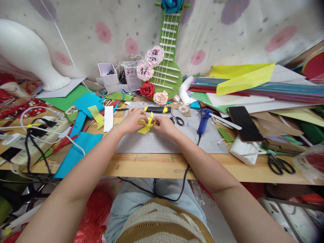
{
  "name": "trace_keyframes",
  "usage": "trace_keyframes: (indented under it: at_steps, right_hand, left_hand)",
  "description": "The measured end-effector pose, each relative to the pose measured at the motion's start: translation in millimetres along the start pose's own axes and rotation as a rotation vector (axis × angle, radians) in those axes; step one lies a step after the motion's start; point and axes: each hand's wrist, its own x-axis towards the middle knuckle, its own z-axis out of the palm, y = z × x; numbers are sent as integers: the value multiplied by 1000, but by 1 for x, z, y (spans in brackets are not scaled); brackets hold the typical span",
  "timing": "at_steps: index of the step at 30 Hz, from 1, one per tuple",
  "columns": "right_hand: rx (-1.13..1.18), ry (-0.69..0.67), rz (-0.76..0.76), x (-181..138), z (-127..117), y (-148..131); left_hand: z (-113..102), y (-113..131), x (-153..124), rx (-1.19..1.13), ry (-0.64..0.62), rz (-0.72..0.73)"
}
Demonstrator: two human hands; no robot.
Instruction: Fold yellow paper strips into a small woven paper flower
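Spreading beneath everything, the tabletop carries a grey mat, and the hands meet over the mat's left part. The left hand and the right hand both pinch at the fingertips, each grasping the yellow paper; which fold each finger has is too small to tell. Beyond the hands the mat also bears a blue glue gun and, smaller, a black-and-yellow cutter.

The yellow paper should be very light and soft, not slippery, but easy to crease or tear under a hard pull. Its wider flaps would probably bend if squeezed, so the gathered middle looks the better place to hold — gently, with thumb and finger.

It sits between the two hands, touching both, with its lower flap showing below the left fingertips. It lies nearer the person than the cutter and well left of the glue gun.
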Motion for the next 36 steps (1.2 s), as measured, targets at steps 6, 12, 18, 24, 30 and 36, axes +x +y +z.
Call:
trace_keyframes:
  at_steps: [6,12,18,24,30,36]
  right_hand:
    - [-29,9,85,-4,-26,6]
    - [-109,-52,111,-3,-36,18]
    - [-88,-127,116,-5,-30,8]
    - [23,-175,42,-5,-14,-1]
    - [86,-95,73,-4,-6,-2]
    - [56,-96,92,-6,-8,-2]
  left_hand:
    - [6,2,-24,-95,383,-238]
    - [37,28,-40,-233,361,-595]
    - [50,38,-27,-140,328,-631]
    - [46,24,-18,-16,365,-498]
    - [52,24,-16,-43,399,-480]
    - [57,29,-11,-219,416,-550]
